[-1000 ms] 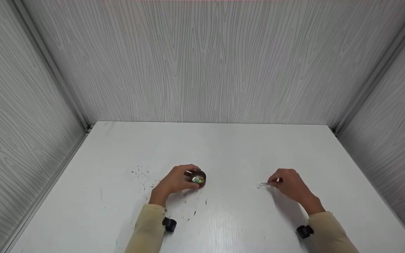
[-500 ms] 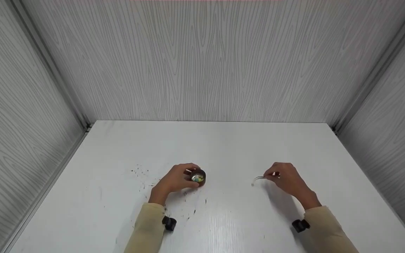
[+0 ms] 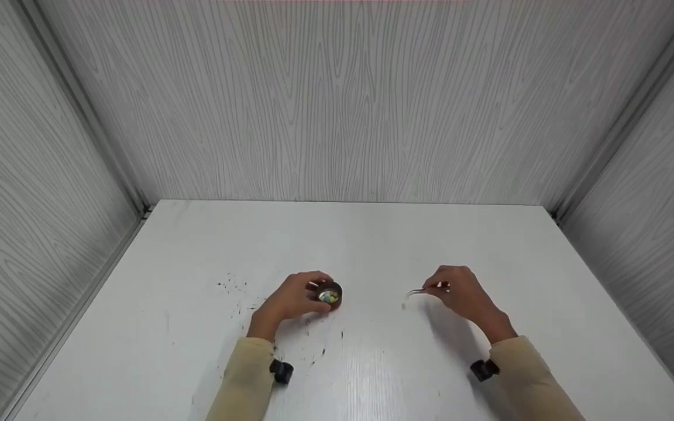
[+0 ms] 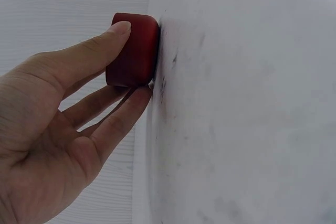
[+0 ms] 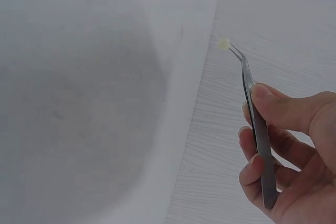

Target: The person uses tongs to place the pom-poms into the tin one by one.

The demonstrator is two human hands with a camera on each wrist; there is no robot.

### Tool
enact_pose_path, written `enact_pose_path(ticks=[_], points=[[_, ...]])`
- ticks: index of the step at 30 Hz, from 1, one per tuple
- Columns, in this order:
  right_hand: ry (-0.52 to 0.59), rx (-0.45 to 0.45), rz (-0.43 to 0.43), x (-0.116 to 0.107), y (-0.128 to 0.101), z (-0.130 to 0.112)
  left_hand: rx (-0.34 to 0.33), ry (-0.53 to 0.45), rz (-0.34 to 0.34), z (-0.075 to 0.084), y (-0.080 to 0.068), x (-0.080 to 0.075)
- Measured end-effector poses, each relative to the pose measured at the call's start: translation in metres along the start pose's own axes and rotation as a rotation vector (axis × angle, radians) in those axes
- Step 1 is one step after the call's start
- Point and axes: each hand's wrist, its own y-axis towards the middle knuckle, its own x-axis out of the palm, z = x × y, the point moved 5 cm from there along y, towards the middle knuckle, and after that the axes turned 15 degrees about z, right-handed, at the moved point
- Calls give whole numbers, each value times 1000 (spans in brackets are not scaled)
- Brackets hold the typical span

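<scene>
My left hand (image 3: 291,300) grips a small round cup (image 4: 137,51) by its side, thumb on one face and fingers on the other. Its outside is red in the left wrist view. Inside it, the head view shows several small coloured pieces (image 3: 329,297), blue, yellow and green among them. To the right, my right hand (image 3: 458,296) pinches metal tweezers (image 5: 260,129) with a bent tip. At that tip is a small pale yellow piece (image 5: 224,44), raised over the table and some way right of the cup.
Dark specks and smudges (image 3: 233,285) mark the white table (image 3: 348,234) around the left hand. Grey wood-grain panels (image 3: 337,105) close off the back and both sides. A black wrist strap piece (image 3: 281,372) sits at each sleeve.
My right hand has moved left and slightly away from me with the tweezers and pale piece, closer to the cup. The left hand and cup have stayed nearly still.
</scene>
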Motion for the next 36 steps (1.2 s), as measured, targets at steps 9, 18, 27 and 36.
enact_pose_path(ticks=[9, 18, 27, 36], points=[[27, -22, 10, 11, 13, -13, -5, -9, 11, 0, 0, -2], [42, -40, -7, 26, 26, -31, -13, 3, 17, 1, -1, -1], [78, -42, -7, 40, 32, -45, -10, 15, 8, 0, 0, 1], [83, -58, 0, 53, 37, -54, -17, 2, 17, -2, 2, 2]])
